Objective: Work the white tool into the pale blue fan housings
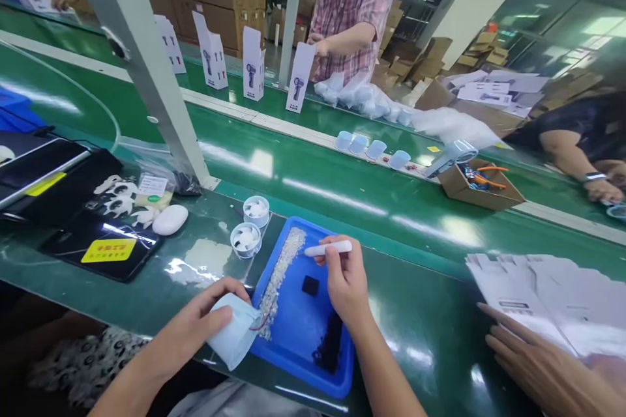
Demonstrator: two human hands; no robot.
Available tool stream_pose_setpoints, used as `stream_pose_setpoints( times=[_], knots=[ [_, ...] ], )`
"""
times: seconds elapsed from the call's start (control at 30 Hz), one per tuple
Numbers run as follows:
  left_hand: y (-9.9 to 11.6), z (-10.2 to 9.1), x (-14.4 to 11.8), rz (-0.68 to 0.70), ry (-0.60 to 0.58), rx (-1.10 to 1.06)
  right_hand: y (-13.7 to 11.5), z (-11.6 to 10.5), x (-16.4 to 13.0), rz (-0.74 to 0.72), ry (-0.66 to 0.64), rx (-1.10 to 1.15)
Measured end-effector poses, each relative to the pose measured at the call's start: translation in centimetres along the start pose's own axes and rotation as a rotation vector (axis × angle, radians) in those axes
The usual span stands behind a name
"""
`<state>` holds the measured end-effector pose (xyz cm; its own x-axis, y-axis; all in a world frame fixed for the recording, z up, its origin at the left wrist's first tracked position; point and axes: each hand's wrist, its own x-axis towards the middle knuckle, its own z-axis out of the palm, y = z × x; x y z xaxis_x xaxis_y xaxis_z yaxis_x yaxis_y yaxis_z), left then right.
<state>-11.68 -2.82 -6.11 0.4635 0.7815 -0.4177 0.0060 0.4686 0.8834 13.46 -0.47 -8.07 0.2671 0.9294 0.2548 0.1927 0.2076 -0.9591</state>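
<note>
The pale blue fan housing (233,333) sits in the left hand (198,326), at the near left corner of the blue tray (298,345), with thin red wires trailing from its end toward the tray. The left grip is closed around the housing, thumb on top and fingers curled beneath it. The right hand (346,283) hovers over the middle of the tray, its grip pinched shut on a white pen-like tool (327,249) held level, the tip pointing left.

In the tray, a line of small clear pieces (281,273) runs along the left side, a small black square (310,285) lies near the centre, and a heap of dark parts (328,344) lies toward the near right wall. Just beyond the tray, two round white fan units (250,227) stand on the green desk (420,313), one behind the other. To the left lie a black tablet (100,244) with a yellow label and a white oval piece (169,219).

At the right edge, another person's hand (531,358) rests near a stack of flat white cartons (552,296). Across the conveyor, upright white boxes (253,64) stand in a row before a person in a checked shirt (355,10).
</note>
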Motion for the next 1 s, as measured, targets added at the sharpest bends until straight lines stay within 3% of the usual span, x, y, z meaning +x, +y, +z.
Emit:
stream_pose_setpoints(
  times=[0.2, 0.67, 1.0],
  knots=[
    [0.4, -0.7, 0.1, -0.040, -0.170, -0.010, 0.9, 0.1, -0.2, 0.009, -0.031, -0.032],
    [0.8, -0.7, 0.4, -0.101, -0.251, -0.058, 0.7, -0.2, -0.4, 0.008, -0.091, -0.106],
    [0.1, -1.3, 0.7, -0.089, -0.317, -0.068, 1.5, -0.2, -0.9, -0.085, -0.086, -0.203]
  ],
)
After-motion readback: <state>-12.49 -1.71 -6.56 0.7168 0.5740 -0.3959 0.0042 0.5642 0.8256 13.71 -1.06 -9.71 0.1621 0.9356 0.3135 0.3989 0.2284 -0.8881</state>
